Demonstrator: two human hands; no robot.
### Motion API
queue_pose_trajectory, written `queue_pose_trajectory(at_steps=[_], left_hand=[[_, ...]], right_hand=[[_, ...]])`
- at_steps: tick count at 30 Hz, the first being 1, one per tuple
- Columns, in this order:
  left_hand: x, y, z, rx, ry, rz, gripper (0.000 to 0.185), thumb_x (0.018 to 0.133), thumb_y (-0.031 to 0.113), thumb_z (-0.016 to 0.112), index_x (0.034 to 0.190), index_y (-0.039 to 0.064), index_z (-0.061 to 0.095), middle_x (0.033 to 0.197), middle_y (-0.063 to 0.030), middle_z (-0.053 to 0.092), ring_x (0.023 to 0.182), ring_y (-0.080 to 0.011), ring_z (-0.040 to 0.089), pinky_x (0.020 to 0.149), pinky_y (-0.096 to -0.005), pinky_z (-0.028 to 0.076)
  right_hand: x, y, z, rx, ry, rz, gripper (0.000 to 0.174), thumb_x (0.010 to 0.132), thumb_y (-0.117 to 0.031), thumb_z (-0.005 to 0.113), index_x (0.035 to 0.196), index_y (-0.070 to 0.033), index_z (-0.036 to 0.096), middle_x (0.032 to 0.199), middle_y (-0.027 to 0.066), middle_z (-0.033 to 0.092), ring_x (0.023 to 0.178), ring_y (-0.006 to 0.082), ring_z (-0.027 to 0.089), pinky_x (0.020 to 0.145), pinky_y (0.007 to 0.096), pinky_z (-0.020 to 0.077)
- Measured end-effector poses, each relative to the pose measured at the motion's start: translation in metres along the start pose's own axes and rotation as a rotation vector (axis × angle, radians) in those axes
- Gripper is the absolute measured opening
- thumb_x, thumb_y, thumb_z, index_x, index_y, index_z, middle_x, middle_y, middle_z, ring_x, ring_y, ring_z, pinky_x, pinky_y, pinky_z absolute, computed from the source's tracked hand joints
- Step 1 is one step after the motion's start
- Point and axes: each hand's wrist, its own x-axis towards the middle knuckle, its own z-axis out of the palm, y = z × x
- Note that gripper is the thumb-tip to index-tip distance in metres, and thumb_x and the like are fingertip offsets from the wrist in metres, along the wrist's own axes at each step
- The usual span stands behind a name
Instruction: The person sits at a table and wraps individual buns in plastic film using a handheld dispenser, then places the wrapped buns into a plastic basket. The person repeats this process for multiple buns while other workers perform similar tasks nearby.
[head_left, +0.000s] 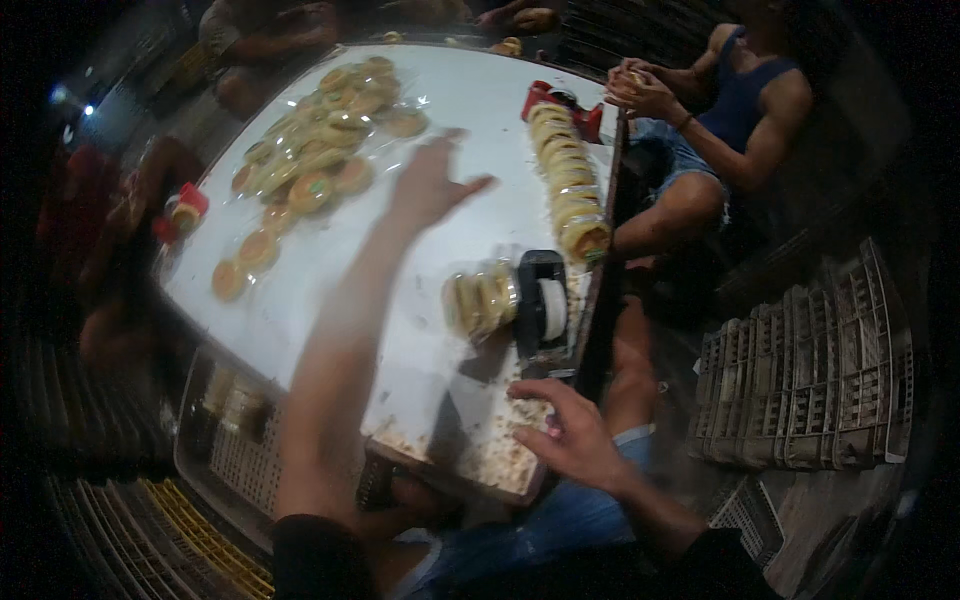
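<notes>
My left hand (435, 180) reaches over the white tabletop (322, 277), blurred, fingers apart and holding nothing. Just beyond it lies a loose heap of round, flat baked buns in clear wrap (315, 142). Near the table's front right corner, my right hand (562, 431) has its thumb and fingers apart; a small pink thing shows by its palm, and whether it is held I cannot tell. A black tape dispenser with a white roll (541, 307) stands beyond this hand, beside a short row of wrapped buns (482, 298). A long row of wrapped buns (568, 180) runs along the right edge.
A red tape dispenser (547, 101) stands at the far right, another red item (191, 201) at the left edge. Co-workers sit around the table, one at the right with busy hands (641, 90). Plastic crates (802, 375) stand at the right; a crate (244, 450) lies below the left edge.
</notes>
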Motion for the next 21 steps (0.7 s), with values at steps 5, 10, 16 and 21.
queue_pose_trajectory(at_steps=[5, 10, 16, 21], left_hand=[[0.037, 0.122, 0.118, 0.341, -0.489, 0.113, 0.097, 0.065, 0.057, 0.083, 0.137, 0.006, 0.044, 0.127, -0.0180, 0.056, 0.120, -0.0361, 0.054, 0.089, -0.0478, 0.054], [0.044, 0.130, 0.177, 0.366, -0.564, 0.018, 0.114, 0.054, 0.062, 0.086, 0.136, -0.002, 0.041, 0.128, -0.0180, 0.053, 0.119, -0.0360, 0.052, 0.088, -0.0456, 0.055], [0.027, 0.131, 0.189, 0.434, -0.492, 0.006, 0.107, 0.057, 0.054, 0.087, 0.134, -0.001, 0.037, 0.122, -0.0219, 0.054, 0.119, -0.0384, 0.052, 0.091, -0.0484, 0.053], [0.042, 0.140, 0.171, 0.302, -0.678, -0.171, 0.102, 0.058, 0.047, 0.089, 0.131, -0.004, 0.038, 0.122, -0.0258, 0.056, 0.115, -0.0423, 0.056, 0.092, -0.0493, 0.052]], right_hand=[[-0.023, 0.045, -0.072, -0.008, 0.134, 0.053, 0.046, 0.086, -0.018, 0.072, 0.127, -0.005, 0.057, 0.121, 0.0151, 0.062, 0.113, 0.0305, 0.061, 0.096, 0.0395, 0.0489], [-0.047, 0.087, -0.103, 0.011, 0.209, 0.072, 0.042, 0.087, -0.019, 0.072, 0.124, -0.005, 0.059, 0.119, 0.0149, 0.063, 0.111, 0.0297, 0.062, 0.094, 0.0387, 0.0498], [-0.045, 0.105, -0.116, 0.021, 0.226, 0.064, 0.041, 0.087, -0.019, 0.071, 0.124, -0.006, 0.060, 0.119, 0.0146, 0.064, 0.110, 0.0311, 0.062, 0.096, 0.0398, 0.0486], [0.034, 0.119, -0.170, -0.157, 0.392, -0.099, 0.038, 0.086, -0.015, 0.070, 0.122, -0.004, 0.060, 0.118, 0.0155, 0.064, 0.111, 0.0334, 0.061, 0.097, 0.0411, 0.0473]])
